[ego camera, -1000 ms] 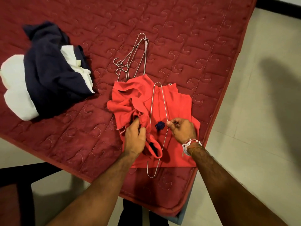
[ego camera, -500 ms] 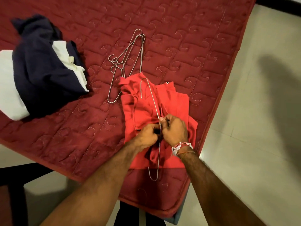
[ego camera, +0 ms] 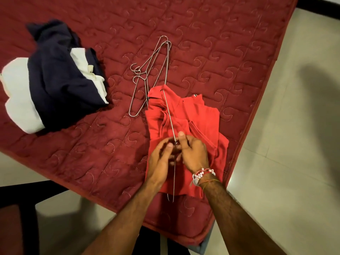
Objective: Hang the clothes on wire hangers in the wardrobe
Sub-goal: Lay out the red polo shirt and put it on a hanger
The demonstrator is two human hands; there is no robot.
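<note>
As R grip (ego camera: 193, 153) and L grip (ego camera: 161, 159) meet at hanger (ego camera: 167, 111) neck, wire's long axis runs from bed's (ego camera: 220, 43) near edge toward far edge. R grip pinches wire; L grip blurred, state n/k. Shirt (ego camera: 200, 116) lies under hanger, by bed's right edge nr corner.

The left hand (ego camera: 161, 155) is smeared by motion, so its grip cannot be read. It and the right hand (ego camera: 195, 151) cover the neck of the thin silver wire hanger (ego camera: 168, 113). The maroon quilted bed (ego camera: 220, 43) runs off the top and left edges — a dark furniture frame (ego camera: 18, 192) off the lower left.
</note>
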